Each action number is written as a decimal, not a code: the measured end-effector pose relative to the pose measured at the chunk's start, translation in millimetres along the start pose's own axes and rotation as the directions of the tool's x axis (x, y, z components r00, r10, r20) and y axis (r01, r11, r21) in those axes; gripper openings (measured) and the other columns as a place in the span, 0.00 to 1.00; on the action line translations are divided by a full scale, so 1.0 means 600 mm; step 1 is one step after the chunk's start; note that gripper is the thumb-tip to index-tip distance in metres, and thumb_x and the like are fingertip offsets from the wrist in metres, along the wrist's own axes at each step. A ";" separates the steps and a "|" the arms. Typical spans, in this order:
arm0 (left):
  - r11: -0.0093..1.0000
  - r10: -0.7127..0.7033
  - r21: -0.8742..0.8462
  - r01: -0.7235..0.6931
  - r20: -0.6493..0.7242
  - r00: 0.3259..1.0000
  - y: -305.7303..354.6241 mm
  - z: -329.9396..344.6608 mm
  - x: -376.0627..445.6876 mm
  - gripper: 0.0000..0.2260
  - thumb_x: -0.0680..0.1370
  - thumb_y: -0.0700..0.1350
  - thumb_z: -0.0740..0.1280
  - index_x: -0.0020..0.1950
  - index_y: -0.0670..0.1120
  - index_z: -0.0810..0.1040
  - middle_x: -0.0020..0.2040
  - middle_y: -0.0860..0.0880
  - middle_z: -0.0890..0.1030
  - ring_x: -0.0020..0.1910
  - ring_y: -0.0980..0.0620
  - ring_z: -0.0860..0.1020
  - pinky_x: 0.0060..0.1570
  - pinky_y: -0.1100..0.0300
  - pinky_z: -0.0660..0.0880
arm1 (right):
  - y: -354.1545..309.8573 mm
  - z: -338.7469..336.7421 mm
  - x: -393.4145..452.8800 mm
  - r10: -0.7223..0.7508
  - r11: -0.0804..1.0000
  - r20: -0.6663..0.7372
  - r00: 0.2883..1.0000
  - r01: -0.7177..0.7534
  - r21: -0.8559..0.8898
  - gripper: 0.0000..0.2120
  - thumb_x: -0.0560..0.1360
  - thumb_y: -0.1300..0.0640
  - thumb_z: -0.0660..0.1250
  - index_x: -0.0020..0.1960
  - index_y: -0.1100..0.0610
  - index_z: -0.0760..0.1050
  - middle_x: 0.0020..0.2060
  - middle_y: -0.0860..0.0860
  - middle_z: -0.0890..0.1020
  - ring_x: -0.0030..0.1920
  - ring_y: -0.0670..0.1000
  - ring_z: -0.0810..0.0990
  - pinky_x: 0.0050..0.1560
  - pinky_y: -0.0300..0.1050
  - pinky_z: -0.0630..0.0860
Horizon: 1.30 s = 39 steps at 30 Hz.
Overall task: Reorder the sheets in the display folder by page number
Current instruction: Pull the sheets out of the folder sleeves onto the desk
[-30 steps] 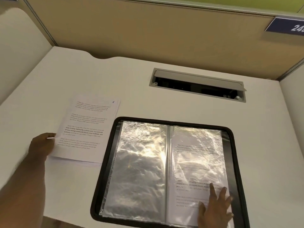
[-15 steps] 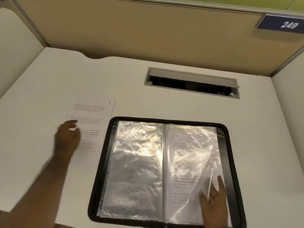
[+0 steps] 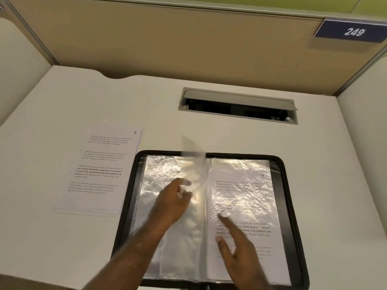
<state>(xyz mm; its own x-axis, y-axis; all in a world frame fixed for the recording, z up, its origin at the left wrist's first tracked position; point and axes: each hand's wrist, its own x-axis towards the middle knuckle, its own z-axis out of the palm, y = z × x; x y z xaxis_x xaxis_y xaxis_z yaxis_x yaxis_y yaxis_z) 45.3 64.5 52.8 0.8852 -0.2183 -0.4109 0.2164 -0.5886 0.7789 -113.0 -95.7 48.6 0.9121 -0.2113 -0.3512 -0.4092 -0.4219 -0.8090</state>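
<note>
On the white desk (image 3: 209, 132), near edge: display folder (image 3: 291, 206) lying open, black zip border all round. Left hand (image 3: 173, 200) over the left-hand page, fingertips blurred, seemingly pinching a clear sleeve (image 3: 193, 155) standing up at the spine; grip not certain. Right hand (image 3: 236, 248) flat on the right-hand sleeve, fingers straight and spread, pressing on a printed sheet (image 3: 247, 185) inside. Just left of the folder: loose sheets (image 3: 98, 172) in a stack, top one marked 6. Further back: cable hatch (image 3: 237, 105), lid ajar. Upper right on the partition: sign (image 3: 354, 31) reading 249.
</note>
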 end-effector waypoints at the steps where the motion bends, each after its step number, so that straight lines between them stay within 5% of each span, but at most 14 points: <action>1: 0.999 -0.041 -0.012 0.040 -0.027 0.999 -0.017 -0.014 0.006 0.08 0.78 0.45 0.70 0.56 0.55 0.78 0.46 0.50 0.81 0.44 0.52 0.81 0.40 0.60 0.77 | 0.023 -0.006 0.002 0.089 0.987 -0.064 0.994 -0.097 -0.131 0.30 0.79 0.47 0.63 0.74 0.31 0.52 0.77 0.38 0.54 0.78 0.44 0.49 0.76 0.54 0.56; 3: 0.994 -0.109 -0.017 0.108 -0.087 0.990 -0.051 -0.047 0.016 0.07 0.77 0.45 0.72 0.53 0.54 0.79 0.44 0.49 0.81 0.43 0.49 0.82 0.40 0.56 0.79 | 0.067 -0.014 0.007 0.289 0.860 -0.147 0.946 -0.324 -0.394 0.38 0.79 0.49 0.63 0.77 0.39 0.40 0.79 0.45 0.42 0.78 0.54 0.38 0.76 0.64 0.50; 5: 0.988 -0.156 -0.004 0.157 -0.130 0.979 -0.080 -0.074 0.022 0.06 0.76 0.44 0.72 0.52 0.53 0.79 0.43 0.50 0.82 0.39 0.49 0.83 0.35 0.52 0.81 | 0.093 -0.017 0.009 0.431 0.743 -0.210 0.877 -0.477 -0.470 0.42 0.79 0.47 0.62 0.78 0.44 0.34 0.78 0.51 0.35 0.78 0.60 0.35 0.74 0.67 0.52; 7: 0.977 -0.208 0.009 0.212 -0.149 0.967 -0.105 -0.092 0.026 0.08 0.76 0.42 0.71 0.52 0.52 0.79 0.43 0.50 0.82 0.36 0.47 0.84 0.33 0.52 0.81 | 0.105 -0.010 0.005 0.484 0.733 -0.239 0.842 -0.540 -0.415 0.42 0.79 0.48 0.63 0.78 0.46 0.34 0.78 0.52 0.33 0.77 0.61 0.34 0.74 0.67 0.51; 12: 0.963 -0.220 0.097 0.251 -0.251 0.943 -0.146 -0.109 0.035 0.07 0.75 0.44 0.72 0.50 0.54 0.78 0.45 0.51 0.82 0.44 0.50 0.81 0.46 0.53 0.79 | 0.119 0.001 0.002 0.484 0.796 -0.256 0.837 -0.542 -0.269 0.46 0.76 0.55 0.69 0.79 0.49 0.39 0.76 0.53 0.30 0.77 0.59 0.33 0.74 0.66 0.47; 16: 0.954 -0.246 0.092 0.285 -0.300 0.922 -0.154 -0.105 0.039 0.14 0.75 0.45 0.72 0.57 0.54 0.73 0.46 0.50 0.81 0.44 0.49 0.79 0.47 0.52 0.77 | 0.115 -0.005 -0.005 0.437 0.890 -0.298 0.849 -0.455 0.007 0.54 0.69 0.68 0.74 0.77 0.44 0.39 0.74 0.44 0.28 0.77 0.52 0.31 0.77 0.57 0.44; 19: 0.958 -0.173 0.125 0.257 -0.461 0.871 -0.151 -0.107 0.043 0.26 0.74 0.44 0.72 0.67 0.52 0.65 0.52 0.44 0.79 0.48 0.43 0.79 0.49 0.47 0.78 | 0.101 -0.014 -0.003 0.403 0.914 -0.321 0.857 -0.398 0.084 0.57 0.69 0.68 0.75 0.71 0.34 0.36 0.79 0.46 0.41 0.79 0.51 0.41 0.77 0.59 0.52; 22: 0.975 -0.068 0.147 0.168 -0.524 0.849 -0.126 -0.111 0.055 0.28 0.73 0.41 0.72 0.70 0.48 0.65 0.58 0.42 0.76 0.54 0.41 0.77 0.55 0.44 0.77 | 0.080 -0.041 0.001 0.399 0.916 -0.425 0.812 -0.369 0.156 0.52 0.68 0.58 0.78 0.71 0.32 0.43 0.73 0.52 0.65 0.70 0.57 0.68 0.67 0.62 0.70; 25: 0.983 0.003 0.165 0.078 -0.441 0.897 -0.099 -0.100 0.079 0.24 0.74 0.41 0.71 0.69 0.48 0.69 0.59 0.45 0.76 0.54 0.44 0.78 0.54 0.48 0.77 | 0.065 -0.085 0.006 0.411 0.911 -0.453 0.791 -0.362 0.195 0.35 0.71 0.50 0.74 0.71 0.36 0.60 0.60 0.49 0.77 0.56 0.55 0.79 0.56 0.54 0.78; 29: 0.984 0.142 0.140 -0.114 -0.209 0.967 -0.048 -0.061 0.122 0.14 0.75 0.41 0.71 0.59 0.50 0.77 0.49 0.52 0.79 0.46 0.50 0.80 0.49 0.52 0.79 | 0.054 -0.136 0.013 0.390 0.921 -0.415 0.822 -0.358 0.157 0.10 0.74 0.51 0.73 0.52 0.41 0.77 0.41 0.43 0.83 0.44 0.51 0.83 0.47 0.50 0.80; 34: 0.917 0.345 0.181 -0.355 0.085 0.935 0.040 0.010 0.176 0.18 0.77 0.36 0.66 0.65 0.48 0.77 0.57 0.50 0.82 0.52 0.54 0.80 0.56 0.61 0.75 | 0.044 -0.170 0.003 0.407 0.909 -0.364 0.838 -0.332 0.253 0.08 0.71 0.57 0.76 0.49 0.50 0.81 0.35 0.41 0.85 0.35 0.45 0.84 0.38 0.44 0.79; 39: 0.856 0.343 0.239 -0.458 0.400 0.850 0.135 0.078 0.222 0.27 0.81 0.38 0.63 0.78 0.53 0.62 0.75 0.52 0.68 0.72 0.53 0.68 0.70 0.62 0.63 | 0.040 -0.176 -0.008 0.380 0.913 -0.277 0.883 -0.309 0.266 0.07 0.73 0.57 0.74 0.49 0.48 0.81 0.36 0.43 0.85 0.34 0.45 0.84 0.40 0.44 0.79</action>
<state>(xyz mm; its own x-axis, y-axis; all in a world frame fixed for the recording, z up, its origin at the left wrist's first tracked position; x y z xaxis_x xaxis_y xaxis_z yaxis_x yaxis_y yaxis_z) 161.8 -48.5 38.9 0.6622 -0.6983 -0.2716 -0.3181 -0.5902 0.7419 -129.4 -198.0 80.9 0.6435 -0.5910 -0.4865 -0.6498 -0.0858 -0.7553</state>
